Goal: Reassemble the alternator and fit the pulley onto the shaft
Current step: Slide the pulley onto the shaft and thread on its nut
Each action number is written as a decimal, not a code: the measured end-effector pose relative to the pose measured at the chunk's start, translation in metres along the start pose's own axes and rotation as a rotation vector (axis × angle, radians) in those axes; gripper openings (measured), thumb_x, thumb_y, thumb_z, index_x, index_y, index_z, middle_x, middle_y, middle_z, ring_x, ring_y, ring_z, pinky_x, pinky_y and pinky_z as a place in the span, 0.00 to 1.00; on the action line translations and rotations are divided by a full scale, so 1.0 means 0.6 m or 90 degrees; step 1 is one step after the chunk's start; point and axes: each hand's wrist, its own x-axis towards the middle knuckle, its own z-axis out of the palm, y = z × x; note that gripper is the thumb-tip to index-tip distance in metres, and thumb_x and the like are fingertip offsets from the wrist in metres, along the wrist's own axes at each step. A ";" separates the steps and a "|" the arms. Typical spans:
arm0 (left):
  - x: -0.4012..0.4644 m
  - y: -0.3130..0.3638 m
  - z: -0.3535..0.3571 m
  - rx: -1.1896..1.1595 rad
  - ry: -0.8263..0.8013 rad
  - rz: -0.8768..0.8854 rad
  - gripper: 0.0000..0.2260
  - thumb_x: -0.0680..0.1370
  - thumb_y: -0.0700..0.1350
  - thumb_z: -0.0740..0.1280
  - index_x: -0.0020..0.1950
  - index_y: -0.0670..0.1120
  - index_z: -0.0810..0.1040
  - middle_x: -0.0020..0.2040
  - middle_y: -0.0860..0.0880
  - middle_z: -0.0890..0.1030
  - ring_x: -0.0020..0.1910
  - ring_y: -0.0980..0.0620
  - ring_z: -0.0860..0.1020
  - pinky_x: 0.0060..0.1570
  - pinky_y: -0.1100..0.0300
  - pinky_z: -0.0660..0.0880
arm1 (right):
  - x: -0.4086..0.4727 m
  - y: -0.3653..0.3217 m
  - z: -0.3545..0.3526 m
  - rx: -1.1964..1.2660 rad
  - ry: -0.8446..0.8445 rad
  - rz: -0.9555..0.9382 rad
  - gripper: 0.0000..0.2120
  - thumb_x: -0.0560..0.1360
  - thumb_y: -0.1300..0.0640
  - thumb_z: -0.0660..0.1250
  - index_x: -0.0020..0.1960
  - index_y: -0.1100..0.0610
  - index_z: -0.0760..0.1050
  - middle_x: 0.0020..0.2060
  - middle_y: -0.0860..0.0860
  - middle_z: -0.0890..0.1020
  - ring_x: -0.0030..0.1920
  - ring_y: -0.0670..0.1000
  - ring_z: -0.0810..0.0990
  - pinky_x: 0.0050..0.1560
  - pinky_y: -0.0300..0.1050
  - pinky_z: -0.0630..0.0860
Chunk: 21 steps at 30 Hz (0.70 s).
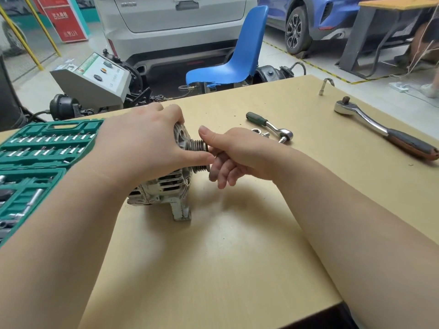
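The grey alternator (166, 186) lies on its side in the middle of the wooden table (213, 257), its mounting lug towards me. A ribbed pulley (198, 147) sits on the shaft at its right end. My left hand (142, 148) grips the alternator body from above, thumb lying along the pulley. My right hand (228, 155) is at the pulley's outer face, thumb up and fingers curled around the pulley's end; whatever small part it may hold is hidden.
A green socket set case (35, 162) lies open at the left. A small green-handled ratchet (270, 125) with loose nuts (259, 132) lies behind my right hand. A large ratchet (384, 131) and an extension bar (324, 86) lie at the far right. A blue chair (237, 60) stands beyond the table.
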 end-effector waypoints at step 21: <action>-0.001 -0.069 -0.034 -0.250 -0.144 0.155 0.23 0.57 0.79 0.73 0.52 0.82 0.79 0.65 0.75 0.73 0.65 0.66 0.70 0.62 0.50 0.71 | 0.012 0.034 -0.024 -0.647 0.208 -0.028 0.11 0.73 0.46 0.73 0.53 0.49 0.84 0.44 0.47 0.84 0.43 0.50 0.82 0.40 0.43 0.79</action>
